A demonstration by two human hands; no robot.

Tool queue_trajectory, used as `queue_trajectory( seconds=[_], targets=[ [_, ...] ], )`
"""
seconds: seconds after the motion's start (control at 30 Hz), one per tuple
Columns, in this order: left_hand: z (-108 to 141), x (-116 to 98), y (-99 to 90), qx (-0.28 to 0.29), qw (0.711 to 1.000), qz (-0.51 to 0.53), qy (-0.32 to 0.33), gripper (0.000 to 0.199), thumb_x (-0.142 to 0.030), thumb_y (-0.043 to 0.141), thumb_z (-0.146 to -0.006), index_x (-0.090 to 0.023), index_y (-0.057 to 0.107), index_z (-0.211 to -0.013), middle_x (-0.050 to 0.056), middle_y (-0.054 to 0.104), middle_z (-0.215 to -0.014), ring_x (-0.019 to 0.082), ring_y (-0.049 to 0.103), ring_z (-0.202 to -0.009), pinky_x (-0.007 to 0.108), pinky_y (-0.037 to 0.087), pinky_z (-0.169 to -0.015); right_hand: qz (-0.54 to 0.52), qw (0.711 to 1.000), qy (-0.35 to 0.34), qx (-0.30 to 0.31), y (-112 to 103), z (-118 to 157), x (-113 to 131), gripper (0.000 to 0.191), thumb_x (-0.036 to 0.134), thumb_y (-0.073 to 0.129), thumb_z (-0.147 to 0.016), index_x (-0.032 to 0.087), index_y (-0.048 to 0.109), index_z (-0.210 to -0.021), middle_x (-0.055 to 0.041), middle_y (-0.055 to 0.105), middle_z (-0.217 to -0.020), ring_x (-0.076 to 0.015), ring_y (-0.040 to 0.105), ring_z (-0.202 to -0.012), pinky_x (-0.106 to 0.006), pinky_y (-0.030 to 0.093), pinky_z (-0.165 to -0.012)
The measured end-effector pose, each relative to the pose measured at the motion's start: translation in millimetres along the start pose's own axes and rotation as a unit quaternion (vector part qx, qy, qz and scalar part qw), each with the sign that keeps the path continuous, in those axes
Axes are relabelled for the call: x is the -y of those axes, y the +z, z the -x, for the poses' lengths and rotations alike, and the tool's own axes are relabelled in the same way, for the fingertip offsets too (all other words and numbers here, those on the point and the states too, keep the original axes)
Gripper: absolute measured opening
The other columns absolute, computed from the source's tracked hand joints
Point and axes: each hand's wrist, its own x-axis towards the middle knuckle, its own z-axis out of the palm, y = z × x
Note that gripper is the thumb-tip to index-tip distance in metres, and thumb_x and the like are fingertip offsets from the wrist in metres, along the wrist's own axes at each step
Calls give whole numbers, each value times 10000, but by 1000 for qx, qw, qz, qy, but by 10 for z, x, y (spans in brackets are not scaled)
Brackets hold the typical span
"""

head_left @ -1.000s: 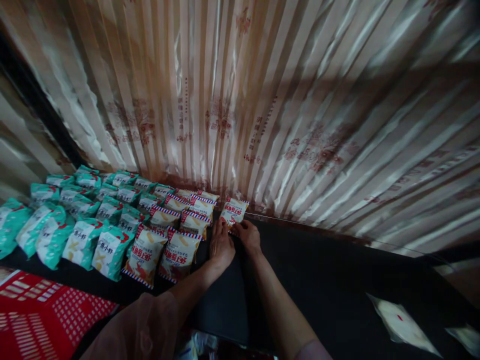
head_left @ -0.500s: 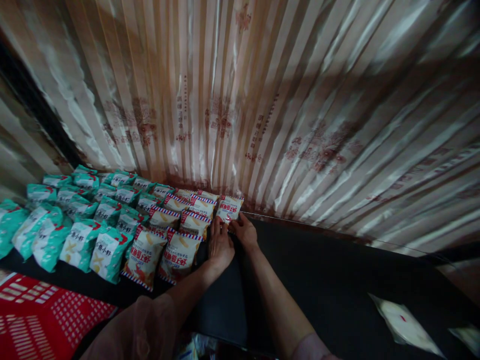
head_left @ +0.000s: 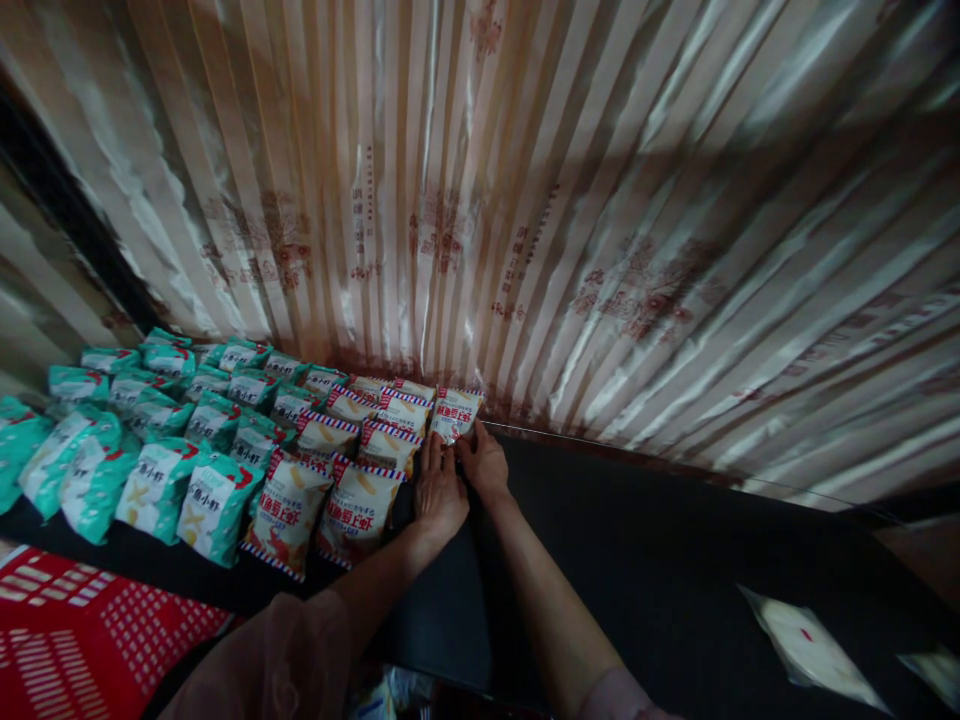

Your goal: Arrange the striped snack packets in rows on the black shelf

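A cream snack bag with red lettering and a striped top edge stands at the back of the black shelf, near the curtain. My left hand is at its lower left edge, fingers closed against the bag. On the lower right side, my right hand grips the same bag with bent fingers; the fingertips are partly hidden. Left of my hands, several more cream bags of this kind stand in rows. Beyond them are rows of teal snack bags.
A red plastic basket sits at the lower left, in front of the shelf. Pleated plastic sheeting hangs behind. On the black shelf surface to the right lies a flat clear packet.
The bag between my hands has shifted slightly left and back, tilting a little. My right hand has moved slightly left with it; my left hand has barely moved.
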Motion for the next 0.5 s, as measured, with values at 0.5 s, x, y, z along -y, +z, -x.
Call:
queue_trajectory(
  seconds=[0.5],
  targets=[
    [118, -40, -66, 17, 1000, 13, 1, 453, -58, 422, -785, -32, 505, -1229, 187, 372, -1423, 266, 235, -1374, 403, 263, -1126, -20, 996, 10, -87, 90, 256, -63, 462, 276, 481, -835, 46, 514, -1234, -185, 628, -1127, -267, 569, -1056, -359, 382, -938]
  ],
)
